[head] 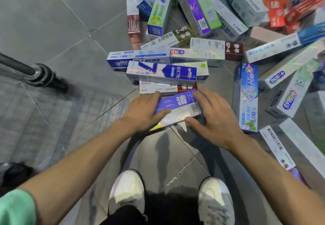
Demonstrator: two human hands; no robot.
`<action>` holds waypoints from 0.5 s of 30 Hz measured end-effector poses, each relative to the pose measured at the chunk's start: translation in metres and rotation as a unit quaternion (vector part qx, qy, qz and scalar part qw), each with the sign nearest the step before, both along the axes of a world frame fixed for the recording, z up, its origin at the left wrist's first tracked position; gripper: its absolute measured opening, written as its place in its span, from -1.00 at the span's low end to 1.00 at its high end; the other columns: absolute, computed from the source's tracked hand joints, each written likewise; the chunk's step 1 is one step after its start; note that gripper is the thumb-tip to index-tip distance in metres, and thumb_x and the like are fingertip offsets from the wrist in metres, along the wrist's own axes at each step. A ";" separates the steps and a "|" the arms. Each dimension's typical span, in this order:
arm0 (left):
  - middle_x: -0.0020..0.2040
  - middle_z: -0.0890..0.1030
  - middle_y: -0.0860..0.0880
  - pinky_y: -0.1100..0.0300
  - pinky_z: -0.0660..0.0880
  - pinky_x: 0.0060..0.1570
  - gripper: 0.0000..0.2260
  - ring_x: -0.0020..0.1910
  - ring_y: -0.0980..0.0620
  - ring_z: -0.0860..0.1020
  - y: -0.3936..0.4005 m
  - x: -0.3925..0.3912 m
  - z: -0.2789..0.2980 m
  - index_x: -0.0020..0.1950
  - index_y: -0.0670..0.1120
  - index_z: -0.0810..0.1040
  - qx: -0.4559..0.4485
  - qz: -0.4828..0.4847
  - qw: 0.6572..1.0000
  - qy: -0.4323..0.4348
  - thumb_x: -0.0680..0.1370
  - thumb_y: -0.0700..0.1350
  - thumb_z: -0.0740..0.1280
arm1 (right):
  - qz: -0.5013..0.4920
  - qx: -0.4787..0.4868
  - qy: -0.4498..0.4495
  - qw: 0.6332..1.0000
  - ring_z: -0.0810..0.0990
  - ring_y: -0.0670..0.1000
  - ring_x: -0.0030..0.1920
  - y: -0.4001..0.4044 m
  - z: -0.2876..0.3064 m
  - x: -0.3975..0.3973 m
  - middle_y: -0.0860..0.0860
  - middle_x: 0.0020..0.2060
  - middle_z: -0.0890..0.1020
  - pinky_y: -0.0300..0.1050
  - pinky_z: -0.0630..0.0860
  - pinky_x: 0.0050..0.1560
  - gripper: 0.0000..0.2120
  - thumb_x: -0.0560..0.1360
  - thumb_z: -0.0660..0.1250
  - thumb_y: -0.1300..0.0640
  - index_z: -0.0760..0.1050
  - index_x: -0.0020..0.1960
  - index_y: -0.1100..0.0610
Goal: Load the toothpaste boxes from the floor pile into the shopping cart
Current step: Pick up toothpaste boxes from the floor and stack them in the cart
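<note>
Left hand (143, 109) and right hand (213, 117) clasp opposite ends of 1 purple box (177, 108) (nearest in the pile), fingers curled, steadying it for lifting.

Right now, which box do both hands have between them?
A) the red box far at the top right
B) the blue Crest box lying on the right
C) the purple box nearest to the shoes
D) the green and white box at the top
C: the left hand and the right hand each take a grip on one end of the purple box, just in front of the white shoes.
</note>
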State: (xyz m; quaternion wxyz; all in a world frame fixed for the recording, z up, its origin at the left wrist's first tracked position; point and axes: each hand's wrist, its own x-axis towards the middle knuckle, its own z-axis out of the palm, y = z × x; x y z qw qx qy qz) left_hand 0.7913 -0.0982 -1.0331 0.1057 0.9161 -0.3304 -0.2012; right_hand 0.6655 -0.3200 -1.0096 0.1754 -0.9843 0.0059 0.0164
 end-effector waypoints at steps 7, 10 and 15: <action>0.16 0.59 -0.03 0.08 0.48 -0.01 -0.58 0.00 0.05 0.51 0.000 -0.011 -0.002 0.27 0.01 0.42 -0.013 0.020 0.996 0.085 0.60 0.29 0.22 | 0.003 0.027 -0.012 1.000 0.45 0.17 0.38 0.009 -0.003 -0.012 0.15 0.42 0.46 0.14 0.41 0.37 -0.30 0.53 0.21 -0.29 0.39 0.46 0.19; 0.16 0.63 -0.03 0.11 0.40 -0.07 -0.68 -0.01 0.02 0.54 0.004 -0.008 0.000 0.27 0.01 0.45 -0.035 0.060 0.996 0.062 0.67 0.18 0.14 | 0.005 0.038 0.007 0.999 0.42 0.13 0.42 0.010 -0.003 -0.015 0.12 0.44 0.44 0.13 0.40 0.40 -0.29 0.53 0.18 -0.31 0.35 0.49 0.15; 0.25 0.60 0.04 0.11 0.43 -0.02 -0.50 0.12 0.03 0.55 0.006 -0.007 0.004 0.38 0.04 0.45 -0.019 0.033 0.996 0.086 0.59 0.34 0.21 | -0.007 0.044 0.019 0.999 0.40 0.09 0.42 0.012 -0.005 -0.016 0.09 0.44 0.44 0.10 0.38 0.43 -0.28 0.52 0.16 -0.34 0.34 0.49 0.12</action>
